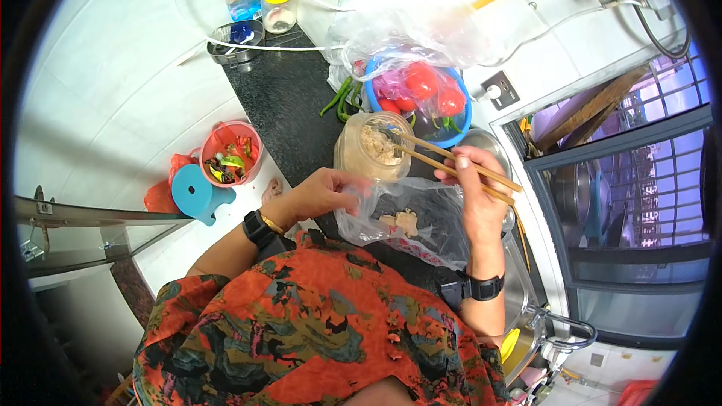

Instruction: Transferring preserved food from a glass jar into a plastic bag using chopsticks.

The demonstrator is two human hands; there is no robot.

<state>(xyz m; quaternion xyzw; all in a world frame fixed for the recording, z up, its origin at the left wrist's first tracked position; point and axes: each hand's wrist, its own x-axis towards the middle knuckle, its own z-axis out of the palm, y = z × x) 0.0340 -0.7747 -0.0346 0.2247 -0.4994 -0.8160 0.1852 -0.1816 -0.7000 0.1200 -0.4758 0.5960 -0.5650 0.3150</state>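
Observation:
My right hand (479, 186) holds a pair of wooden chopsticks (459, 160). Their tips reach into the mouth of a translucent plastic jar (347, 152), which is tilted towards me. Inside is a pale, crumbly food (379, 144), with something dark at the chopstick tips. My left hand (324, 194) is at the left edge of a clear plastic bag (361, 225), its fingertips partly behind the film, and seems to grip it. Several pale lumps of food (405, 222) lie on or in the bag, below the jar.
Behind the jar, a blue basin (467, 104) holds bagged tomatoes (422, 80); green chillies (344, 98) lie beside it on the dark countertop (265, 90). A yellow-lidded jar (279, 8) stands farther back. Left on the floor are a pink scrap bin (256, 152) and blue stool (197, 192). A sink (516, 270) is right.

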